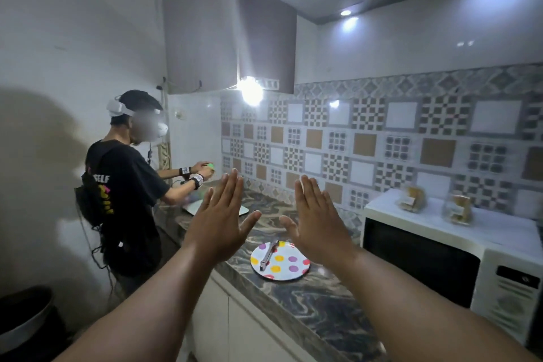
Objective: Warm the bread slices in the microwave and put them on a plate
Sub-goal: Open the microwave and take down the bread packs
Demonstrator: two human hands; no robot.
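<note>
Marbled counter (pixel 308 300) runs away from me under patterned wall tiles, dimly lit by spots overhead. Just beyond and below my right hand (pixel 320 229) sits the polka-dot plate (pixel 286 269) with a pair of metal tongs (pixel 269 254) lying across it. Further right of that hand stands the white microwave (pixel 499 282), its door shut, and on its top are two clear bags of bread slices (pixel 412 198), well apart from both hands.

What worries me: the bread is wrapped in plastic and perched on the oven, so a careless grab could drag a bag off the edge, and I judge that warming it with the wrapper on would be a mistake. The tongs could slide off the plate if I shift it. Another person (pixel 126 185) works at the counter beyond my left hand (pixel 221 223), close enough that a wide reach might bump an elbow.

Both arms are stretched forward at chest height, palms facing away, fingers straight and held together, thumbs angled toward each other without touching. Both hands are flat, spread and empty, gripping nothing.
</note>
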